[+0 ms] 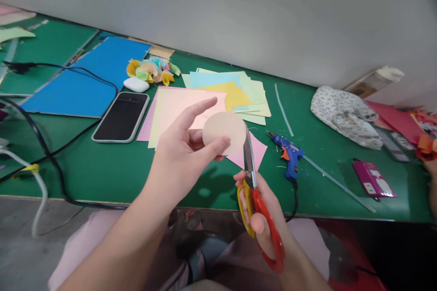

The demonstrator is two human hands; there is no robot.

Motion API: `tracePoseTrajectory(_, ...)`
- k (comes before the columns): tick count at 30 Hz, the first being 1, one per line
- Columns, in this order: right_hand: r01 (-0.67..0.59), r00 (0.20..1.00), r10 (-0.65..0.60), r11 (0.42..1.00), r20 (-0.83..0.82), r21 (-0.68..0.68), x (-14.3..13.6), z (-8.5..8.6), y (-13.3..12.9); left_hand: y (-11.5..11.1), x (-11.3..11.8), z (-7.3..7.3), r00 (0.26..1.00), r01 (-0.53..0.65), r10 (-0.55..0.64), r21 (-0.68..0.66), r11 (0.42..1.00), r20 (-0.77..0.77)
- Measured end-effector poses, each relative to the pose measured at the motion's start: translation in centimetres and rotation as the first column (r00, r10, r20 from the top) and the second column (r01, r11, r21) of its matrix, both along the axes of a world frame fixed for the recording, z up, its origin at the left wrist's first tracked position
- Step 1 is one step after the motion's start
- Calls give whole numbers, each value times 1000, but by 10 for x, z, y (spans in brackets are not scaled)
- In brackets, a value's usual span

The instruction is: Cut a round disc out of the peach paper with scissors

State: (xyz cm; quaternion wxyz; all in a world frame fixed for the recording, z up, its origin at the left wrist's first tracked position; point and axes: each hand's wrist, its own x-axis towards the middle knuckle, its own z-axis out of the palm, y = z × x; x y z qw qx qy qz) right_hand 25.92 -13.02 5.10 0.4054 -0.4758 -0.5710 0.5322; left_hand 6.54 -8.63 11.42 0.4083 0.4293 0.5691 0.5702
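Observation:
Between the thumb and fingers of my left hand [184, 150] is a pale cream paper circle [223, 129], its index finger stretched out above. My right hand [266, 209] grips a pair of scissors [251, 159] with one red and one yellow handle. The blades look nearly closed and point up along the circle's right edge; whether they touch the paper I cannot tell. Below and behind the circle lies a pink paper piece [257, 150]. Sheets of pink paper [174, 109], yellow paper [228, 93] and pale green paper are stacked behind my hands.
A blue glue gun [290, 154] with a clear glue stick lies right of the scissors. To the left are a phone [122, 117], a white case [136, 84], folded paper petals [152, 70], a blue board [95, 72] and black cables. Another person's hand [432, 168] shows at far right.

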Motion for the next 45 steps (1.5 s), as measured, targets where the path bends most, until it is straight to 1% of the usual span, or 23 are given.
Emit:
tracePoseTrajectory(6,4,1000,-4,1000,-4,-6,-1,2,-1,0,1,0,999,-27,27,8,1000,33)
tracePoseTrajectory(10,3,999,-3,1000,-33,-18,-2,-1,-1,0,2,1,997,-51,50,14,999,54)
tracePoseTrajectory(14,16,1000,-17,1000,-21,-22,-1,-6,-1,0,2,2,996,-72,71,17,997,45)
tracePoseTrajectory(20,-40,999,40,999,20,3,3,-6,2,-1,3,2,994,-102,101,26,994,29)
tracePoseTrajectory(23,-64,998,64,998,-13,-3,5,-11,3,0,2,0,996,-84,84,36,996,14)
tracePoseTrajectory(26,-91,990,82,993,-113,-76,8,-17,4,0,0,-2,999,-48,48,29,998,-15)
tracePoseTrajectory(28,-90,984,70,989,-166,-120,10,-18,5,1,-2,-2,999,-32,33,25,999,-28)
tracePoseTrajectory(29,-111,982,86,983,-165,-148,11,-17,6,1,-2,-2,999,-31,31,23,999,-29)
tracePoseTrajectory(31,-120,986,97,979,-138,-163,12,-15,8,1,-2,-2,999,-28,29,19,999,-29)
tracePoseTrajectory(35,-123,985,100,979,-142,-165,12,-13,9,-1,-1,0,998,2,-1,18,1000,-65)
tracePoseTrajectory(40,-107,983,82,982,-164,-153,9,-19,9,-4,2,4,993,1,1,16,1000,-120)
tracePoseTrajectory(44,-51,992,37,992,-122,-116,5,-21,8,-3,1,2,987,40,-33,44,998,-155)
tracePoseTrajectory(45,-56,992,42,992,-116,-117,5,-20,8,-3,1,1,986,41,-33,45,998,-162)
